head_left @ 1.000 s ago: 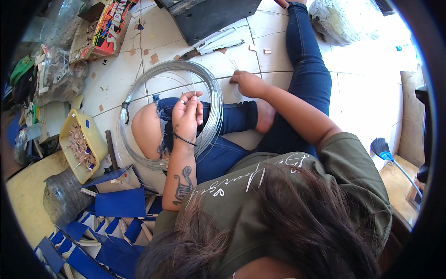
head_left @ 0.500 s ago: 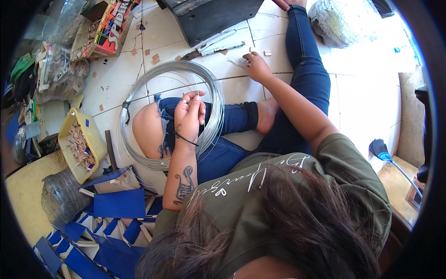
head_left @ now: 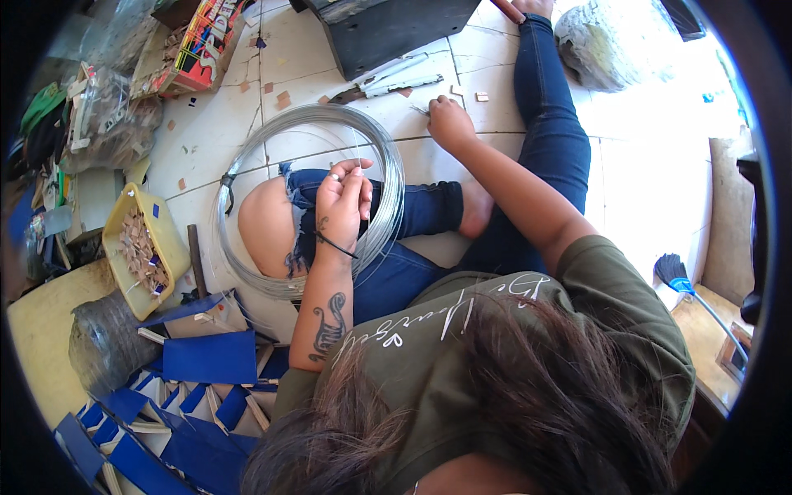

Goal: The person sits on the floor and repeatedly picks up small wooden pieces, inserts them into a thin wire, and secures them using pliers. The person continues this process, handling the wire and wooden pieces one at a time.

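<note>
A large coil of silver wire rings my bent left knee, tied at one side with a dark band. Inside the coil, my left hand pinches a thin wire strand that rises from its fingertips. My right hand is low over the floor beyond the coil, its fingers curled. Thin short wire pieces stick out at its fingertips; how many it grips is hidden.
A dark box stands ahead, with a worn metal strip before it. On the left are a yellow bin of small wood pieces, a hammer-like handle and several blue-covered wooden pieces. A broom lies right.
My right hand has shifted slightly left, and its fingers have curled in at the short wire pieces. My left hand keeps its pinch, moving only slightly.
</note>
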The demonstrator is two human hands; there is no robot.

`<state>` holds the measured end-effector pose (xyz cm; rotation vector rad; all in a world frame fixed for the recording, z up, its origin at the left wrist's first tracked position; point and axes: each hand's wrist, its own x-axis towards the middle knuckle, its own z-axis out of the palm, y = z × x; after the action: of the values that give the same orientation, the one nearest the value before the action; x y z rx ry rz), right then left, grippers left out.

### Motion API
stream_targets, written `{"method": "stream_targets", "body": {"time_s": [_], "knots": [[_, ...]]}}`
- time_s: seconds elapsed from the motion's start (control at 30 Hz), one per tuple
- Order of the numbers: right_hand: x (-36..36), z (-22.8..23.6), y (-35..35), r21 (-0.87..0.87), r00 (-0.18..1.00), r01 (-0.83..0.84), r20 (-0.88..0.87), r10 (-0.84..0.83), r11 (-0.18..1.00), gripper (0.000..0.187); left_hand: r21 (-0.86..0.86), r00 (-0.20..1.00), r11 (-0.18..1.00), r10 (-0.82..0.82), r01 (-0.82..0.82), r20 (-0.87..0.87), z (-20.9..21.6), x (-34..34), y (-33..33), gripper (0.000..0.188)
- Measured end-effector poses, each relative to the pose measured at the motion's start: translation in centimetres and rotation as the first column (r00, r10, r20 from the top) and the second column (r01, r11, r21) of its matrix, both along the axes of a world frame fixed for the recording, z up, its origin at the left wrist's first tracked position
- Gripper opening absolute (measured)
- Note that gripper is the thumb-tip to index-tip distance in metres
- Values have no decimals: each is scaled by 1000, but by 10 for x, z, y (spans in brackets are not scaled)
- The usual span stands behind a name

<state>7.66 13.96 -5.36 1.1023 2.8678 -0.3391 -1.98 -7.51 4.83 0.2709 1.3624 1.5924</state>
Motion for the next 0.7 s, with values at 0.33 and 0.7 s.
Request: {"method": "stream_targets", "body": {"time_s": [0.33,0.7], "knots": [[-20,1,6,10,940,-255,237,245,967,15,2,1000,1000,-4,4,10,-3,-1,0,17],[-13,68,62,-869,942,65,-109,-318,491,13,12,1000,1000,14,-14,-5,-3,0,-4,17]]}}
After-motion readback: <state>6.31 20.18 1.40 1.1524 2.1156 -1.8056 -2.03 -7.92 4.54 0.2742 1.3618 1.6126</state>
